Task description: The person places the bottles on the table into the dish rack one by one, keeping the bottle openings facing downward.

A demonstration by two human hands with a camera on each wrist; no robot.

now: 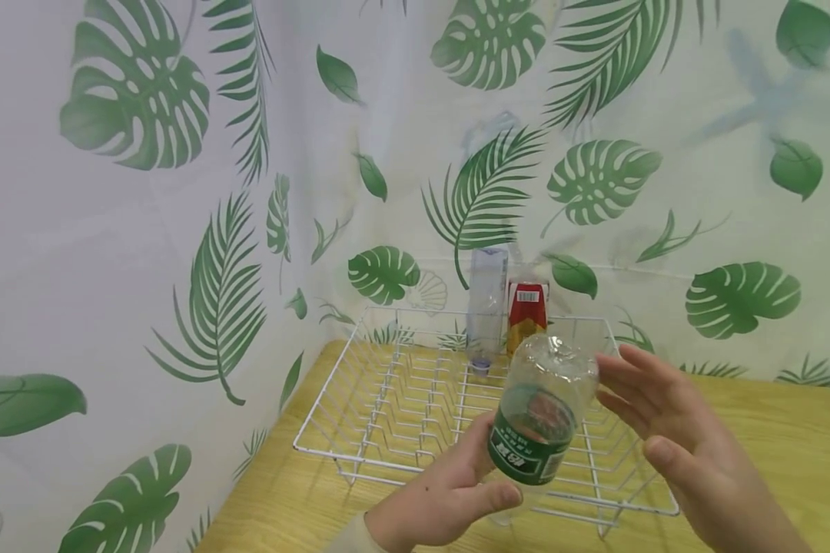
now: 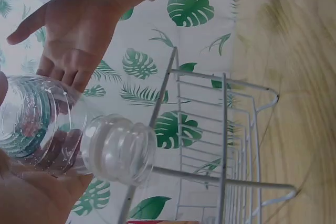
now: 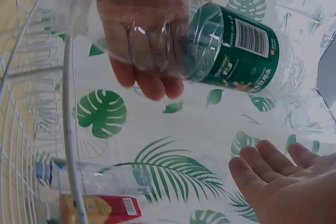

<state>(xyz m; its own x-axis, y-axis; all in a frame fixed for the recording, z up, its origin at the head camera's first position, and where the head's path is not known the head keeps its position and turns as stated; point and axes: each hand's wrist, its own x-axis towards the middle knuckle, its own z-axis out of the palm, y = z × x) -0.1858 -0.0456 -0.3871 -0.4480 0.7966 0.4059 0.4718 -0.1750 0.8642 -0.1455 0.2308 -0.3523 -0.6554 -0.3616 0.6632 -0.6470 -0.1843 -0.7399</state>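
Note:
My left hand (image 1: 446, 491) grips a clear plastic bottle (image 1: 534, 438) with a green label. The bottle is upside down and tilted, its base up and its neck low over the front of the white wire rack (image 1: 360, 457). In the left wrist view the bottle's open, uncapped mouth (image 2: 139, 153) points toward the rack. My right hand (image 1: 688, 438) is beside the bottle's base with its fingers extended and nothing in them. From the right wrist view, a gap shows between those fingers (image 3: 262, 163) and the bottle.
At the rack's back stand another clear bottle (image 1: 486, 307), neck down with a bluish cap, and a red and yellow carton (image 1: 528, 315). The rack rests on a wooden table (image 1: 754, 430). A leaf-patterned curtain (image 1: 401, 153) closes off the back and left.

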